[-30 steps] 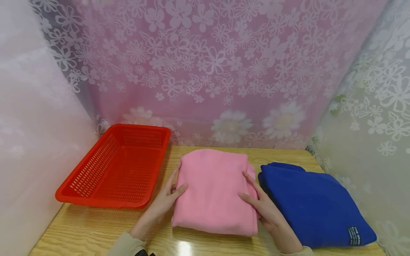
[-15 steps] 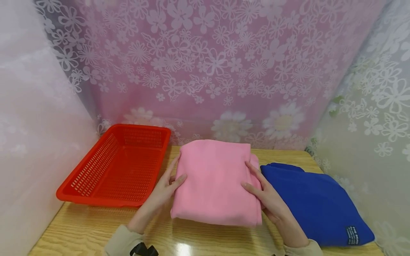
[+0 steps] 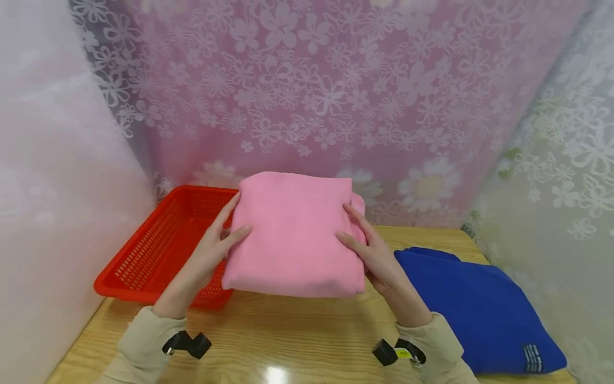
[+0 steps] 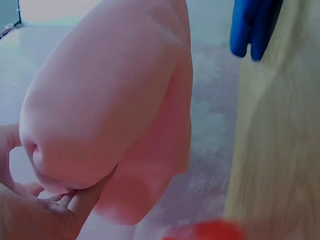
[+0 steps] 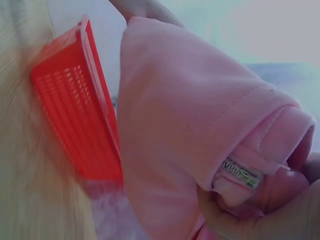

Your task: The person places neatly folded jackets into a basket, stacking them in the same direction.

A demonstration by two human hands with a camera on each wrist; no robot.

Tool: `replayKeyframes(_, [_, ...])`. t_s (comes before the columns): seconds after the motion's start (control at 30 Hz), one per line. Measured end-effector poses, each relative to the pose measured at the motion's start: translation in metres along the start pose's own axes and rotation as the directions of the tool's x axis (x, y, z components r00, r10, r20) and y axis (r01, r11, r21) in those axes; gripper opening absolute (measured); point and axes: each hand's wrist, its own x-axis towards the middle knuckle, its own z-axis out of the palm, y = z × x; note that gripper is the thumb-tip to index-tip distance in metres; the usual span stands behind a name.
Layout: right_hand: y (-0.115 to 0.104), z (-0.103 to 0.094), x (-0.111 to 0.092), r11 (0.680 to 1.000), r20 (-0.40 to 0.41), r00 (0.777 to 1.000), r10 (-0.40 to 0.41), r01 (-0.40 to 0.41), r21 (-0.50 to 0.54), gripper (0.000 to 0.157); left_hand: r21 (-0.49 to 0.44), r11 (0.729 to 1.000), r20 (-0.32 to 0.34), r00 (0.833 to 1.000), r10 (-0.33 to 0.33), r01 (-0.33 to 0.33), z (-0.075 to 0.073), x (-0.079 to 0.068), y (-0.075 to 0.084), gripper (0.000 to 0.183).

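Both hands hold up a folded pink garment [image 3: 295, 234], raised above the table. My left hand [image 3: 211, 250] grips its left edge, thumb on top and fingers underneath. On the opposite edge, my right hand [image 3: 376, 256] has its thumb and a finger on top, with the other fingers tucked below. The right wrist view shows stitched seams and a metal zipper [image 5: 242, 174] at the garment's folded end. From the left, the pink bundle overlaps part of a red plastic basket [image 3: 146, 261] in the head view. The bundle's rounded fold hangs over the left fingers in the left wrist view.
A folded blue garment [image 3: 475, 309] with a dark label [image 3: 532, 358] lies on the right of the wooden table [image 3: 268, 336]. Flowered pink curtain [image 3: 312, 106] hangs behind the table, with pale sheeting on both sides.
Both hands have lifted the pink garment off the table, then carried it up and leftward toward the basket, whose right part it now covers. The blue garment and basket stay in place.
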Motion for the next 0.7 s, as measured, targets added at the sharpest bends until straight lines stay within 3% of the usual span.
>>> replayKeyframes(0.27, [-0.006,0.069,0.047,0.993,0.028,0.995,-0.098,0.095,0.073,0.067,0.025,1.0,-0.101,0.995,-0.005,0.007,-0.07,-0.015,0.025,0.071])
replayKeyframes(0.5, [0.016,0.129,0.079,0.976,0.034,0.984,-0.173,0.167,0.141,0.07,0.024,1.0,-0.125,0.992,0.023,-0.02,-0.133,-0.025,0.027,0.068])
replayKeyframes(0.6, [0.028,0.151,0.083,0.972,0.06,0.984,-0.169,0.157,0.174,0.075,0.107,0.994,-0.148,0.989,-0.008,0.024,-0.155,-0.03,0.023,0.067])
replayKeyframes(0.7, [0.04,0.167,0.084,0.976,0.062,0.99,-0.129,0.116,0.186,0.078,0.23,0.969,-0.163,0.985,-0.054,0.091,-0.171,-0.032,0.016,0.065])
